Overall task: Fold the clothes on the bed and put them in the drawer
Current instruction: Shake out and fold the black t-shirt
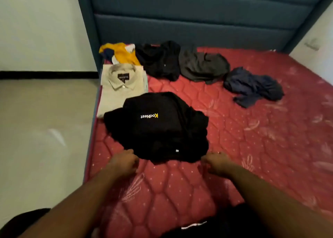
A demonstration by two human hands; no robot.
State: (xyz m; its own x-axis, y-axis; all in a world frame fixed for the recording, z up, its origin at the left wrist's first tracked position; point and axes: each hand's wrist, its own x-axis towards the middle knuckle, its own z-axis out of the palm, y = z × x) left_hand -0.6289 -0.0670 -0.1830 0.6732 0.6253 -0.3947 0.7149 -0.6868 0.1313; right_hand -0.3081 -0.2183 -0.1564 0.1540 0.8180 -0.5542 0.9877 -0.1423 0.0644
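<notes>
Black printed cotton T-shirt [158, 128] lies just beyond both sets of curled fingers, left hand [124, 163] and right hand [217, 163] pinching its near hem.

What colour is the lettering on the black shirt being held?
On the black shirt, lettering is white with a yellow initial, seen in the head view.

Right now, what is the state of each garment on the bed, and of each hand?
Black T-shirt with KodNest print: rumpled, near edge held.
Beige collared shirt: folded flat.
Yellow garment: crumpled.
Black garment: crumpled.
Grey garment: crumpled.
Navy garment: crumpled.
Left hand: pinches the T-shirt.
Right hand: pinches the T-shirt.
</notes>
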